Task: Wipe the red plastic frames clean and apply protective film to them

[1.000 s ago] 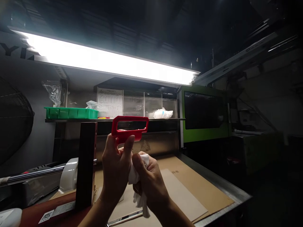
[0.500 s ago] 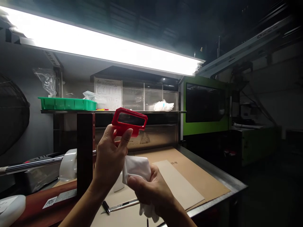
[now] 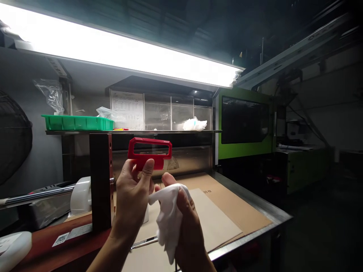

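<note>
A red plastic frame-shaped part [image 3: 150, 163] with a long rectangular opening is pinched by its lower edge between the thumb and fingers of my left hand [image 3: 133, 192]. It is held up in front of the shelf, nearly level. My right hand [image 3: 188, 219] holds a white cloth [image 3: 170, 215] just below and to the right, apart from the red part. The cloth drapes over the fingers and hangs down across the palm. Beneath the hands, a pen [image 3: 144, 243] lies on the cardboard [image 3: 232, 204], partly hidden by my hands.
A shelf [image 3: 170, 132] at the back bears a green tray [image 3: 79, 123] and crumpled white material [image 3: 195, 124]. On the left stand a dark red upright [image 3: 100, 181] and a white roll [image 3: 81, 195] on a metal rod. A green machine [image 3: 244, 151] stands beyond the metal table edge [image 3: 272, 215].
The red part has lowered slightly, moved left and turned more level. My right hand has turned and raised its fingers, and the cloth now hangs loosely over it instead of being bunched.
</note>
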Motion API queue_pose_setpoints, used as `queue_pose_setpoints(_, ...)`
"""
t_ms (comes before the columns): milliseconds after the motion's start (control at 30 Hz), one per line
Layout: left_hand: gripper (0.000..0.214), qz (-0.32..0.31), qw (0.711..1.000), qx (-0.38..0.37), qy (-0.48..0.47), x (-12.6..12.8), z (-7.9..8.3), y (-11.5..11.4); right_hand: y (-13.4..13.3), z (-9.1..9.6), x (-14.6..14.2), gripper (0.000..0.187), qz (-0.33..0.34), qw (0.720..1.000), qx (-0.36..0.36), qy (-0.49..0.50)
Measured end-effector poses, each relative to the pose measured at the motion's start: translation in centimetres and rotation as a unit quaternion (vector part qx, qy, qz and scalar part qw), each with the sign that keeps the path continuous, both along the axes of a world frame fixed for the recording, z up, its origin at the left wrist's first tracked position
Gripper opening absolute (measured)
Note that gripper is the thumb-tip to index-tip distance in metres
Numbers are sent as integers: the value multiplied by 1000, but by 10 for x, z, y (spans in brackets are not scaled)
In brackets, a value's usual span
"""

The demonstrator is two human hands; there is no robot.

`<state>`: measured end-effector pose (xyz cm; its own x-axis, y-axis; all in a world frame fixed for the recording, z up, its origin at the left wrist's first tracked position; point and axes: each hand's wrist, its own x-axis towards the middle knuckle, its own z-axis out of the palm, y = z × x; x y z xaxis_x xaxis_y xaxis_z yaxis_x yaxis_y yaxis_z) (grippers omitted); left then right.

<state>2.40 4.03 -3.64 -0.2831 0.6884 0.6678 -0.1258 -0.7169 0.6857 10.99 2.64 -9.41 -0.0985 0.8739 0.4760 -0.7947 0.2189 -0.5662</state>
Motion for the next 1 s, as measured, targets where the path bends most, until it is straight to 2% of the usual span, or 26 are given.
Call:
queue_pose_setpoints(100,27,-11,1000,-14,-19,7,-4,-1,-4,3,-10,32,-32,998,11,50)
queue_pose_setpoints(233,29,-30,999,-6,-45,7,2,-5,-1,14,-1,34,-126,988,43,77)
queue_pose_setpoints(367,23,-32,998,51,4,-1,26,-11,11,41,26,29,-224,968,106,-31)
queue_pose_setpoints(433,19,-32,995,90,18,-4,42,-16,15,59,37,27,-287,940,159,-91)
queue_pose_setpoints(467,18,-35,993,106,22,-4,49,-19,16,69,42,27,-326,918,193,-118)
queue_pose_setpoints(500,17,-38,992,119,28,-4,57,-22,16,78,46,26,-372,887,235,-140)
queue_pose_setpoints(533,15,-38,990,132,37,-4,63,-25,15,87,50,26,-424,845,285,-157)
queue_pose_setpoints(567,14,-37,988,145,47,-4,69,-27,14,95,53,27,-478,791,341,-172)
queue_pose_setpoints(633,13,-27,983,169,64,-3,78,-31,11,110,61,31,-575,652,450,-203)
queue_pose_setpoints(700,14,-12,980,184,71,-3,84,-34,8,121,70,38,-640,513,524,-230)
queue_pose_setpoints(733,15,-7,979,188,72,-3,87,-35,7,125,74,40,-661,458,543,-240)
queue_pose_setpoints(767,15,-6,979,191,69,-2,89,-36,6,130,78,41,-676,417,555,-247)
queue_pose_setpoints(833,17,-8,981,185,64,-1,91,-39,2,136,85,40,-698,365,557,-265)
queue_pose_setpoints(1000,20,-20,984,170,52,1,93,-46,-13,145,89,25,-736,303,533,-288)
